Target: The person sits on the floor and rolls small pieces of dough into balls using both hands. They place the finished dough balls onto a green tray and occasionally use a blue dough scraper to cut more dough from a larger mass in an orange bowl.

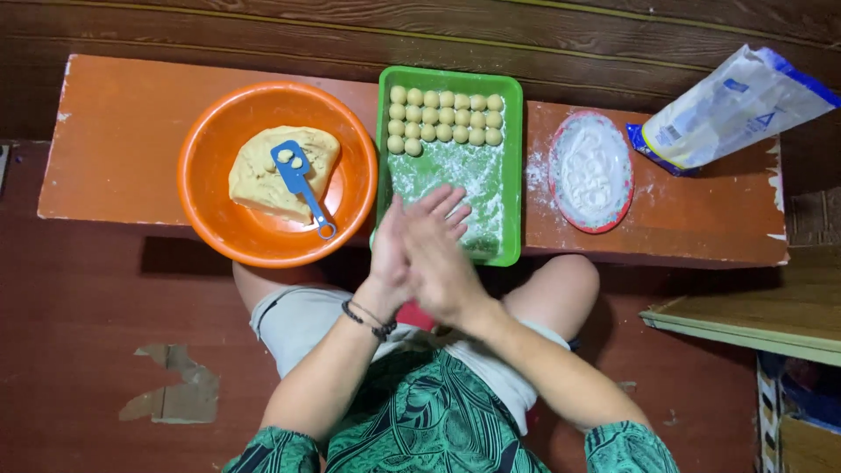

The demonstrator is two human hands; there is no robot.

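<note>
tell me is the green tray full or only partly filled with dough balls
Partly filled: the dough balls cover only the far end of the green tray; the rest shows bare flour.

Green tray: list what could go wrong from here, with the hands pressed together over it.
1. The green tray juts past the front edge of the orange board; a bump from the left hand or right hand could likely tip it and spill the dough balls.
2. The flour bag leans open past the board's end and might slide off.
3. The blue scoop lies on the dough in the orange bowl and may stick.
</note>
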